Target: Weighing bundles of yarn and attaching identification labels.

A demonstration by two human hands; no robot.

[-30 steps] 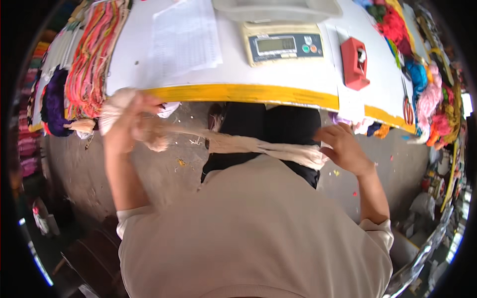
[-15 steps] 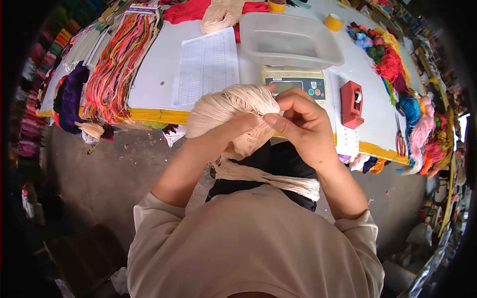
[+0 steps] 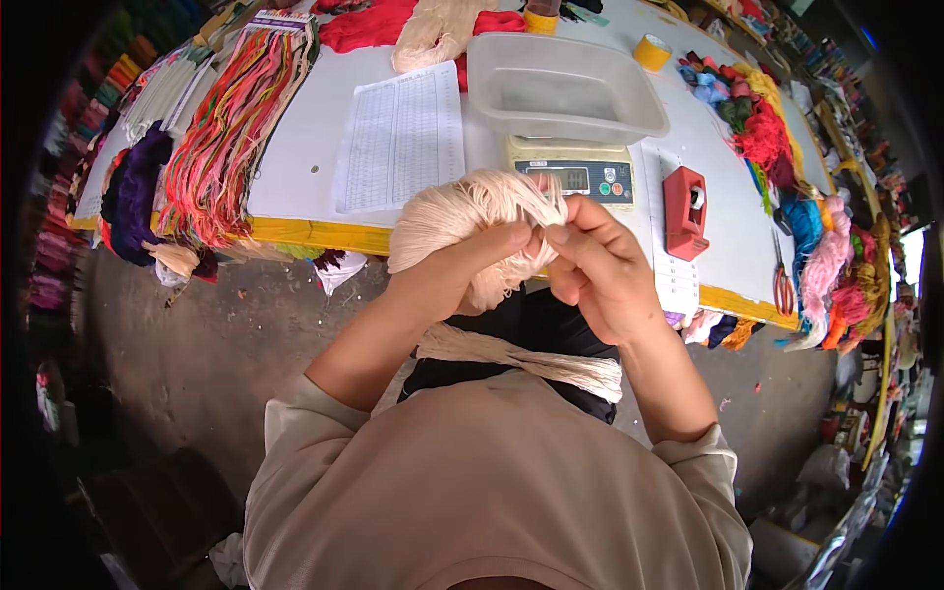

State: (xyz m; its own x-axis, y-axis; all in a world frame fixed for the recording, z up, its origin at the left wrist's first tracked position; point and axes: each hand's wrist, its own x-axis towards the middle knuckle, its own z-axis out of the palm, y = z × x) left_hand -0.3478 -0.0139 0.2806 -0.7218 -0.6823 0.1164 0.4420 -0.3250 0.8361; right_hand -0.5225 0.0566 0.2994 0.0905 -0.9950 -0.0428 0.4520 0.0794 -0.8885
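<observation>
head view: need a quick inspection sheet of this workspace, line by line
surface: white table, yellow front edge
yarn in work: cream hank held up before the table; second cream bundle across the lap
clutter: printed sheet, translucent tub on scale, red tape dispenser, scissors, multicoloured strands
hands: left hand holds the cream hank; right hand pinches strands at its right side
cables: nothing seen
surroundings: grey floor with small scraps

A plump skein of fine cream yarn (image 3: 447, 228), its strands curving together toward a gathered right end, is held up at the near left of a digital scale (image 3: 572, 177).
</observation>
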